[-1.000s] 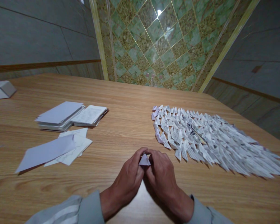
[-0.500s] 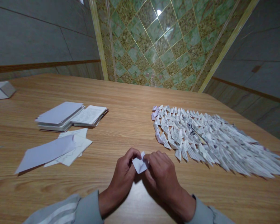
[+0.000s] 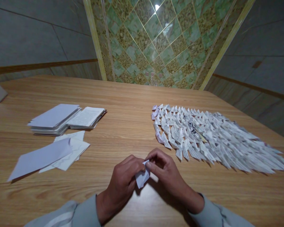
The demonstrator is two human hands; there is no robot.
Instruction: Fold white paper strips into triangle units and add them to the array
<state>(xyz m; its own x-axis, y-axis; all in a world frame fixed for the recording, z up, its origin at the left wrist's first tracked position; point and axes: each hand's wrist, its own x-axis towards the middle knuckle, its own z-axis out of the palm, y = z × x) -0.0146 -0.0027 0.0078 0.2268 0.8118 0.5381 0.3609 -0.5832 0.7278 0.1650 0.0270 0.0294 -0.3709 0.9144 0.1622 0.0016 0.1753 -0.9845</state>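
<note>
- My left hand (image 3: 121, 184) and right hand (image 3: 167, 175) meet low over the near part of the surface (image 3: 132, 132), with one small folded paper (image 3: 142, 178) between them.
- The left grip curls thumb and fingers round the paper's lower left side. The right grip presses thumb and forefinger together on its upper corner. The paper is lifted clear of the wood.
- I judge it almost weightless. It should be limp where it is a single layer and stiffer along the creases. A hard squeeze would crumple or tear it, so light fingertip pressure on the folded edges suits it better than hold on a loose flap.
- It looks matte, dry and white, not slippery, and angular with a pointed lower tip.
- Off to my right lies a broad spread of folded paper pieces (image 3: 215, 142). They are pointed, grey with print, and packed in slanting rows that touch.
- Off to my left a stack of cut slips (image 3: 54, 117) sits just beside a stack of printed pages (image 3: 86, 116). Nearer me, loose white sheets (image 3: 44, 154) lie flat and overlapping.
- The surface is smooth wood-grain with a dull sheen, and glossy green tiles (image 3: 156, 41) rise beyond it.
</note>
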